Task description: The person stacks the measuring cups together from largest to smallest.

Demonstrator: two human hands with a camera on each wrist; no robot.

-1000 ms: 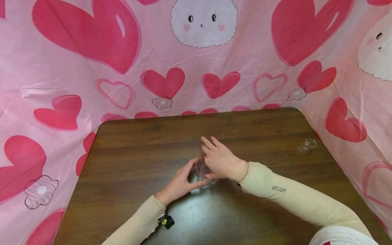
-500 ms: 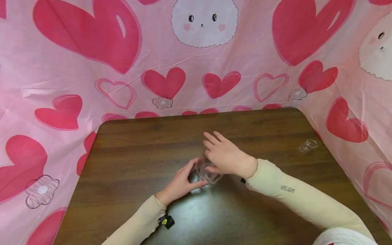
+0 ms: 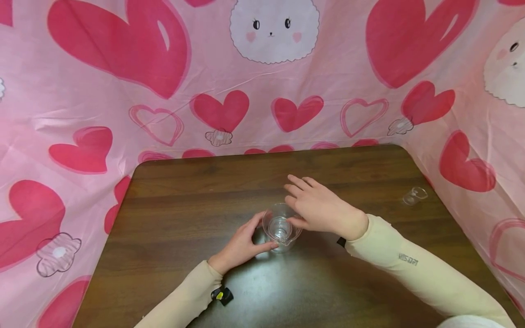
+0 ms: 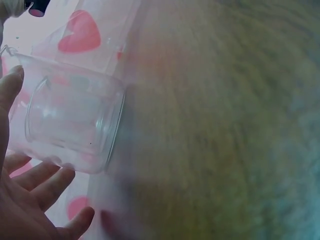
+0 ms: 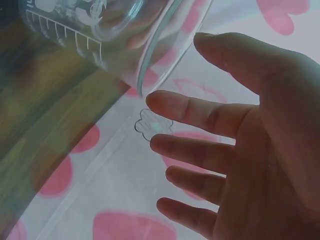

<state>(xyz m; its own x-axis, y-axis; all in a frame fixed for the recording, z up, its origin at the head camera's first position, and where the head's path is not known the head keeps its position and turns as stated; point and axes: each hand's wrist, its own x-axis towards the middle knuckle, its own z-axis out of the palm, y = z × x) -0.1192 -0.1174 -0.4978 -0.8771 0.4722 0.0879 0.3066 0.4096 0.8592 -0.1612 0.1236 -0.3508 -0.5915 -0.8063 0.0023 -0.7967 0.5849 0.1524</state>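
A large clear glass beaker (image 3: 284, 248) stands upright on the table in front of me. A smaller beaker (image 3: 280, 228) sits inside it, its outline also showing through the wall in the left wrist view. My left hand (image 3: 242, 241) holds the large beaker from the left, with thumb and fingers (image 4: 52, 187) on opposite sides. Just off the rim on the right is my right hand (image 3: 321, 205), its fingers spread and holding nothing. White graduation marks line the large beaker's wall (image 5: 75, 37) in the right wrist view.
A small clear glass vessel (image 3: 415, 196) stands near the right edge of the brown wooden table (image 3: 184, 196). Pink heart-printed cloth (image 3: 262, 95) hangs behind the table and along both sides.
My right hand has drawn out of the large beaker's mouth and moved right. The small beaker now shows plainly inside. My left hand has stayed in place.
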